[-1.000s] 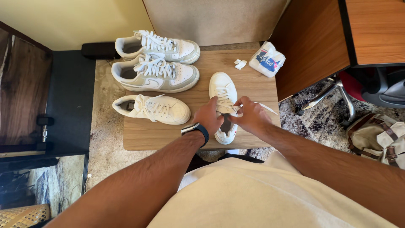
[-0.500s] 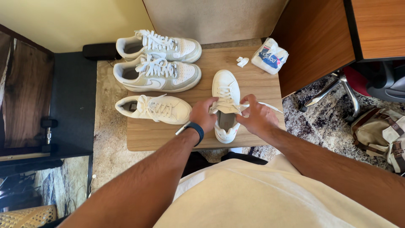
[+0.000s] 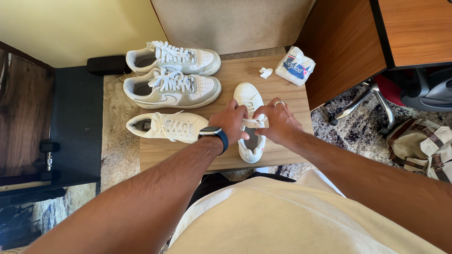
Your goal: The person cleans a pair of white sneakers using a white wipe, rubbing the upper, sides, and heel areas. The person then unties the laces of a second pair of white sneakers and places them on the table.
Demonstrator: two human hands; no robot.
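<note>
Wooden tabletop: both hands' fingers pinch the lace above the shoe; keep tension even.

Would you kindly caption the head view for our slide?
Both hands, left hand and right hand, pinch the lace of a white sneaker on a wooden table.

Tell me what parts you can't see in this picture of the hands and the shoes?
Head view only:
- Middle of the white shoe: covered by the left hand and right hand.
- The lace: mostly hidden between the fingers.
- The bag: cut off by the right edge.
</note>
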